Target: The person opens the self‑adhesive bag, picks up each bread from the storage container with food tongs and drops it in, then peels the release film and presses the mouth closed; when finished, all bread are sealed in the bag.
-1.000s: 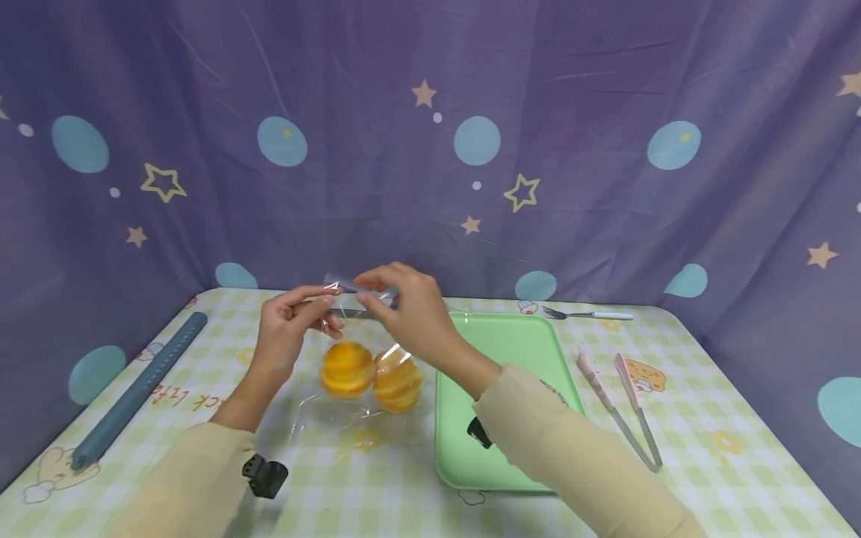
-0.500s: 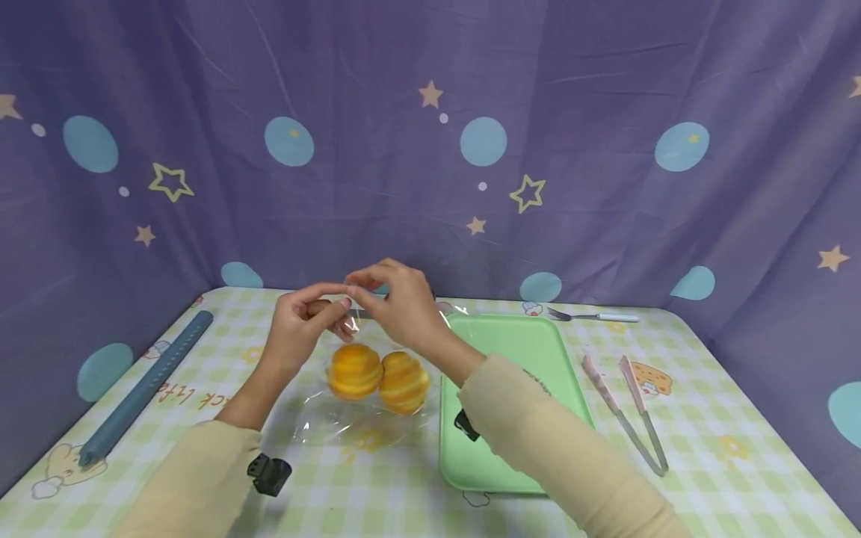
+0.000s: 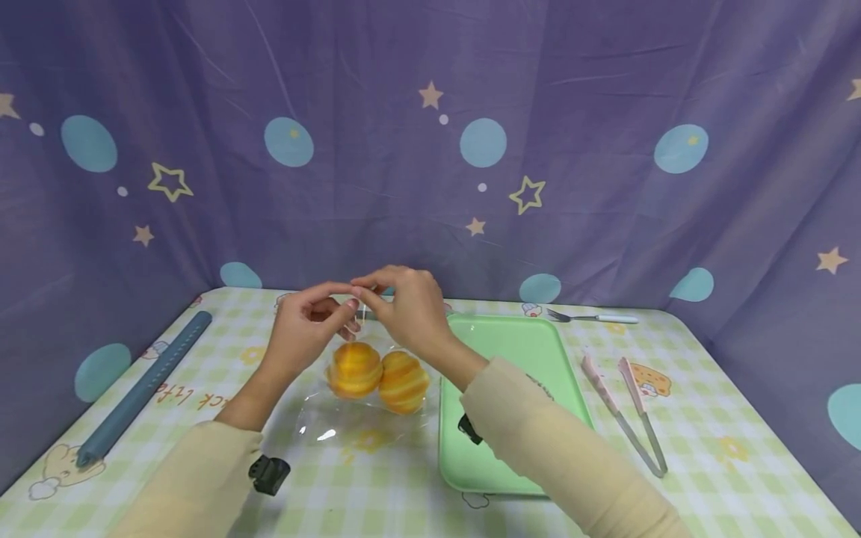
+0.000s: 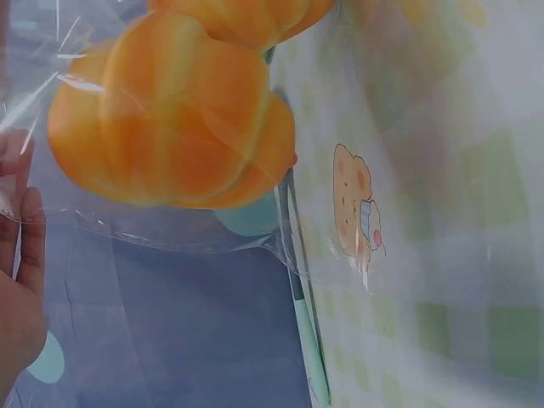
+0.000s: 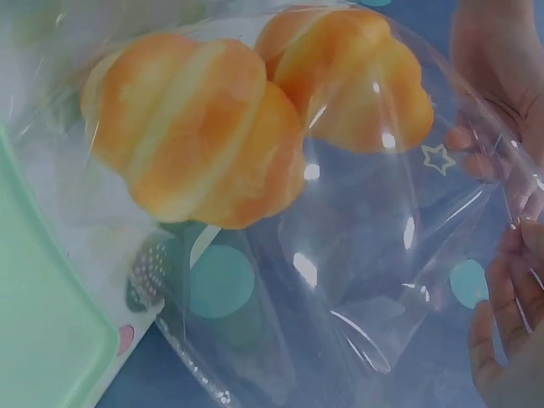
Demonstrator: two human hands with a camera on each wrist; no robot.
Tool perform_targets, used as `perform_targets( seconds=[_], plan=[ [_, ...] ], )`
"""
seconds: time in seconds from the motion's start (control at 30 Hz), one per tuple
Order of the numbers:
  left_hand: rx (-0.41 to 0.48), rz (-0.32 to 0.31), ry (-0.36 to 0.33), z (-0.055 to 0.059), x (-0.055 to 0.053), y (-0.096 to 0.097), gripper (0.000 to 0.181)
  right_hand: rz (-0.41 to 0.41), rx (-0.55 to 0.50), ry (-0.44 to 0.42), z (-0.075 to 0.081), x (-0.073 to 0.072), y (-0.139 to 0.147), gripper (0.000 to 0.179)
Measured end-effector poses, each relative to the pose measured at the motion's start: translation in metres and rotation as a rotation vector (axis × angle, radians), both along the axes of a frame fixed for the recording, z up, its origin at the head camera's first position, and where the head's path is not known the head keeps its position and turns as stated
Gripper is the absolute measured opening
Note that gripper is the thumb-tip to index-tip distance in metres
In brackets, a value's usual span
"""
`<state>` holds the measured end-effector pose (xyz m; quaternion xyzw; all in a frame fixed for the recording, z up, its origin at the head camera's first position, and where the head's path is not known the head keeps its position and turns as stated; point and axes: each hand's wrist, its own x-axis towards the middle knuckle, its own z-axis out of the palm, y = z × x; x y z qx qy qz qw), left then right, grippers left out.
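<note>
A clear plastic bag [image 3: 326,430] with two striped, golden-orange bread rolls inside hangs between my hands, over the table left of the tray. One roll [image 3: 355,370] is on the left and the other roll [image 3: 403,382] on the right; both also show large through the film in the left wrist view. My left hand [image 3: 306,325] pinches the bag's top between thumb and fingers. My right hand [image 3: 413,310] pinches the same top edge, its fingertips meeting the left index fingertip. The film is nearly invisible where the fingers close on it.
A green tray [image 3: 504,340] lies to the right of the bag. Beyond it are pink-tipped tongs [image 3: 649,441] and a fork [image 3: 599,317]. A dark blue-grey roll [image 3: 144,388] lies at left. Behind the bag is a slim utensil with a pale green handle [image 4: 312,353].
My hands have drawn together along the bag's top, the right fingertips now meeting the left. Over the last half second, both hands and the rolls have hardly moved.
</note>
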<state>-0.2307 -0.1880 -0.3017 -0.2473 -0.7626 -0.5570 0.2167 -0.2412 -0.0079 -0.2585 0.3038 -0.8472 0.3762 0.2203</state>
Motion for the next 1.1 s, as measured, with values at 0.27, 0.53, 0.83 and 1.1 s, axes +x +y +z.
perform_targets(
  seconds=[0.27, 0.53, 0.83, 1.1],
  plan=[
    [-0.103, 0.079, 0.027, -0.001, 0.000, 0.001, 0.016, -0.068, 0.070, 0.101, -0.001, 0.001, 0.001, 0.011],
    [-0.041, 0.005, -0.004, -0.001, -0.001, 0.001, 0.016, -0.012, -0.046, -0.071, -0.001, -0.003, 0.002, 0.016],
    [0.141, -0.165, 0.024, -0.006, -0.007, 0.004, 0.017, 0.100, -0.271, -0.341, 0.000, -0.004, 0.006, 0.020],
    [0.130, -0.117, 0.001, -0.009, -0.006, 0.001, 0.017, 0.136, -0.452, -0.500, 0.001, -0.009, 0.011, 0.022]
  ],
)
